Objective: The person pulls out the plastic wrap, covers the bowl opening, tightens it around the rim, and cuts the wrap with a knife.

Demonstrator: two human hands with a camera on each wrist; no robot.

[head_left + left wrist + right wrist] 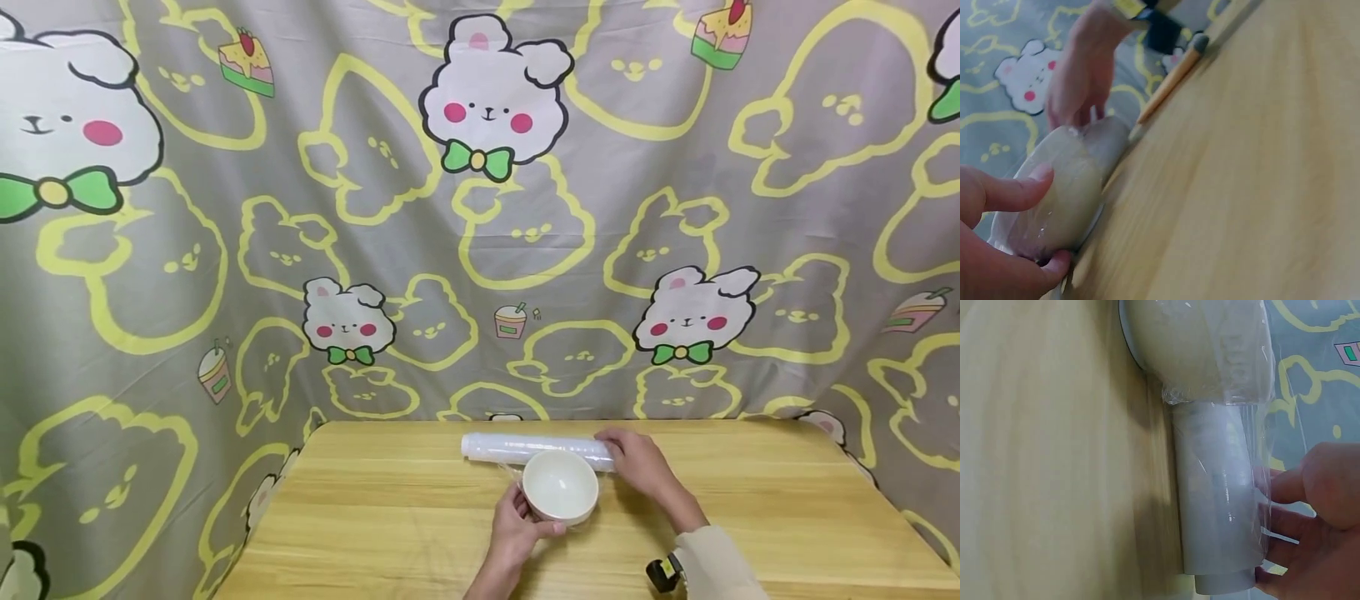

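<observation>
A white bowl (561, 485) is held by my left hand (513, 529), thumb on the near side and fingers round its left side. Clear film covers the bowl's outside, wrinkled in the left wrist view, where the bowl (1063, 194) stands tilted near the tabletop. Just behind it lies a roll of cling film (498, 448), crosswise on the table. My right hand (643, 467) holds the roll's right end, its fingers bent against the far side. In the right wrist view, film stretches between the roll (1216, 494) and the bowl (1204, 350).
The wooden table (360, 517) ends at the back against a grey curtain (420, 250) printed with cartoon animals, which also hangs at both sides. A black device (663, 573) is worn at my right wrist, beside a beige sleeve (716, 567).
</observation>
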